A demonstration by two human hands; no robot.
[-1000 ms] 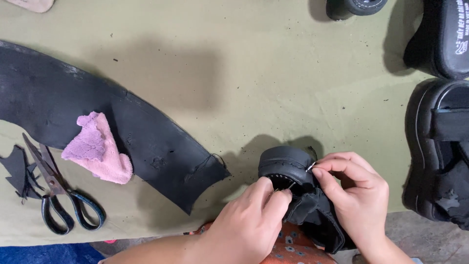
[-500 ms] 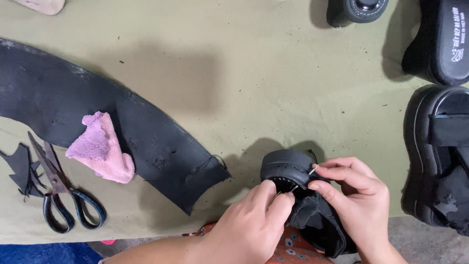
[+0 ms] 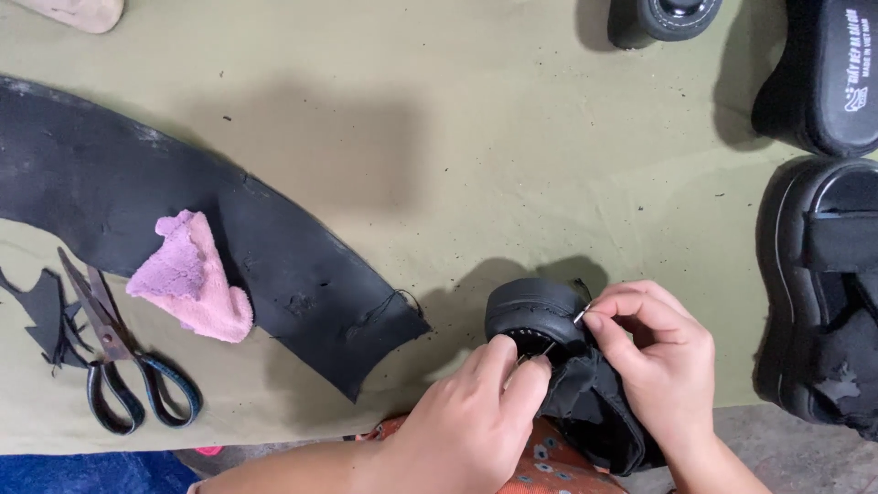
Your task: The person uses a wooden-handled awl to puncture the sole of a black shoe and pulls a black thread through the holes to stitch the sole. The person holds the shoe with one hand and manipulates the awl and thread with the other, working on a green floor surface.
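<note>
Seen from the head camera, a person works over a black sandal (image 3: 558,366) held at the near edge of an olive-green table (image 3: 457,165), its thick sole turned up and its dark straps hanging toward the lap. The left hand (image 3: 476,421) grips the sandal from below, fingers curled and pressed against the rim of the sole. The right hand (image 3: 654,361) is closed in a pinch, thumb and forefinger nipping a thin silvery needle (image 3: 580,316) right at the sole's edge; whether a thread trails from it cannot be told. Left of the hands, a long curved sheet of black rubber (image 3: 183,229) sweeps across the table, and a crumpled pink cloth (image 3: 192,279) lies on it. Just beside the cloth rest scissors (image 3: 114,357) with dark handles, blades partly over a small black scrap (image 3: 41,311). Along the right edge sit two more black sandals, one (image 3: 819,293) upright with its strap showing, the other (image 3: 828,73) behind it near the far corner. A round black object (image 3: 668,16) stands at the top edge, well apart from the hands.
</note>
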